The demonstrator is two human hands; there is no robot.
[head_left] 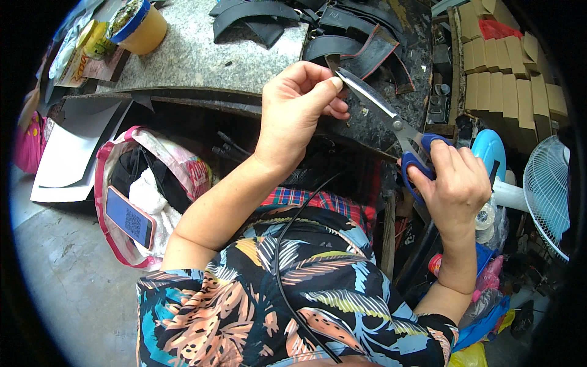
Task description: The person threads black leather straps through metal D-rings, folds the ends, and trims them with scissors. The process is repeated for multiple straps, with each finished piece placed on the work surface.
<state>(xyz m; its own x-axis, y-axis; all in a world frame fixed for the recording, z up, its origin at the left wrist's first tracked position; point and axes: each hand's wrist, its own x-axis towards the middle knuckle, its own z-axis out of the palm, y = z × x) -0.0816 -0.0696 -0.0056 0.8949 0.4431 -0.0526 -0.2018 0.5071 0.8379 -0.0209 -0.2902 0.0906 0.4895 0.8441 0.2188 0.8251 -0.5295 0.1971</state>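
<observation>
My right hand (455,183) grips a pair of scissors (397,124) by its dark blue handles, and the blades point up and to the left. The scissor tips reach the thumb of my left hand (293,110). That hand is pinched on a small dark strip (332,62), which sticks up above the fingers; its lower part is hidden by them. Just beyond both hands lie several black straps (339,46), some with red edges, heaped on the worktable. Whether the strip joins one of these straps, I cannot tell.
A grey stone slab (195,58) carries a yellow tub (147,33) with a blue rim. On the left, a pink-edged bag (105,177) holds a phone (129,216). Cardboard boxes (507,95) and a white fan (546,196) stand on the right.
</observation>
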